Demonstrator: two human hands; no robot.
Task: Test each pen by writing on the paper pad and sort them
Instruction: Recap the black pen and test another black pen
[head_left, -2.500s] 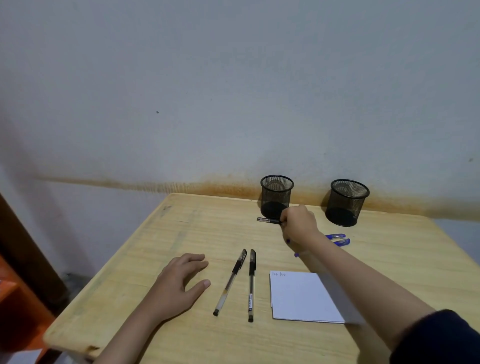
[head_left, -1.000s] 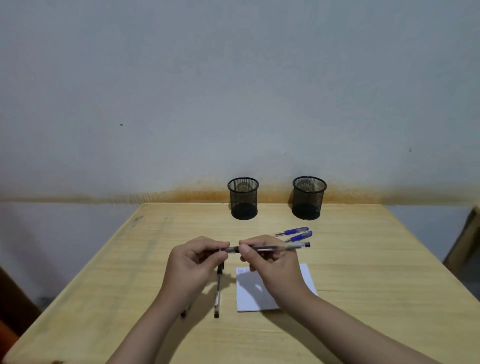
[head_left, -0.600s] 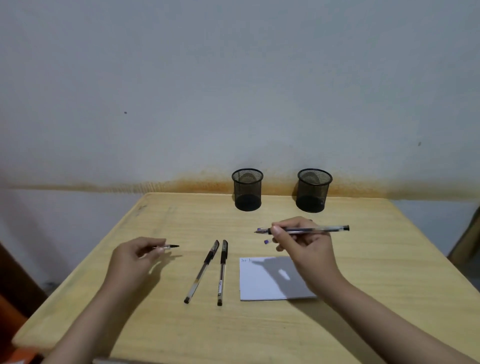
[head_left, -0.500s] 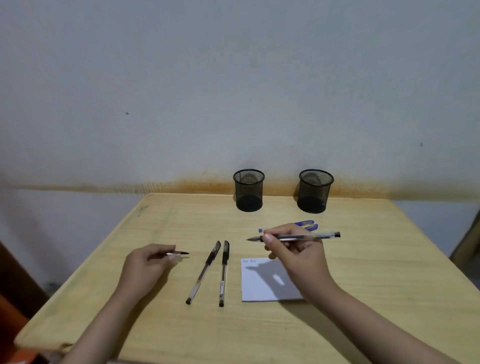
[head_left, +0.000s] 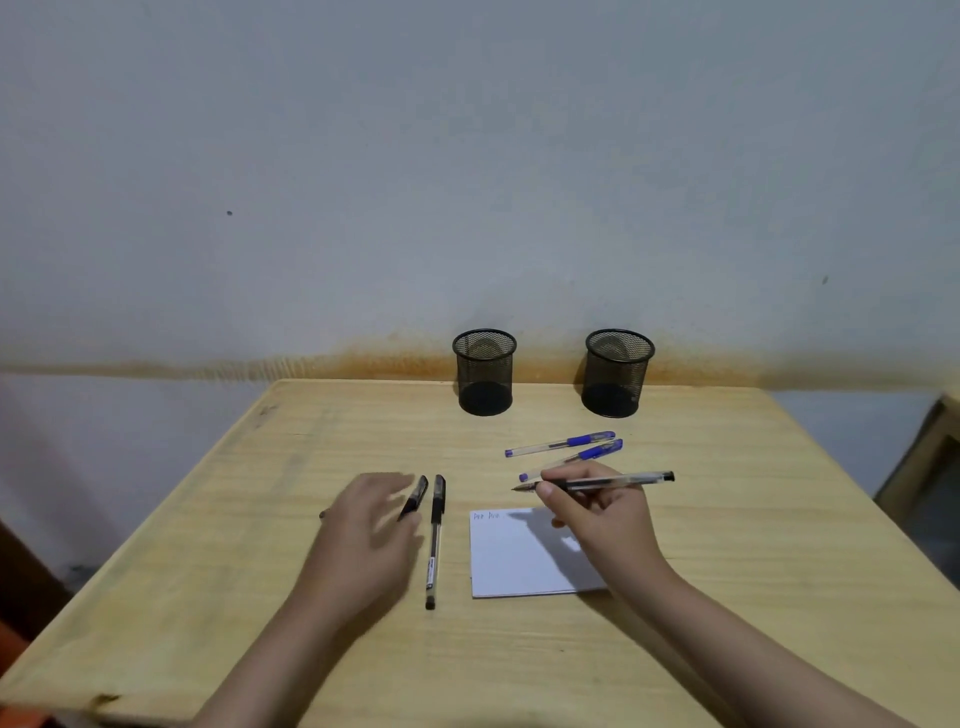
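Your right hand (head_left: 597, 514) pinches an uncapped black pen (head_left: 597, 482) between thumb and fingers, holding it nearly level above the far edge of the paper pad (head_left: 511, 558), nib pointing left and not yet on the sheet. The pad lies flat on the wooden table (head_left: 753, 545) and carries only a few small marks in its top left corner; the rest of the page is blank. Judging by that, testing has barely begun, and this pen has still to make its mark.

Just left of the pad, two capped black pens (head_left: 435, 540) lie side by side, the left one partly hidden under your left hand (head_left: 371, 530). That hand is blurred, fingers spread loose above the table and gripping nothing that shows; a small dark object (head_left: 323, 514) just beyond its left edge is too small to identify. Behind the pad, two blue pens (head_left: 561, 445) rest close together, capped, near the right-hand cup.

At the back, against the stained wall, two black mesh cups (head_left: 484, 371) stand well apart, and no pen shows in either. Sorting therefore looks entirely undone: five pens are out on the table or in hand, each yet to be dropped into a cup.
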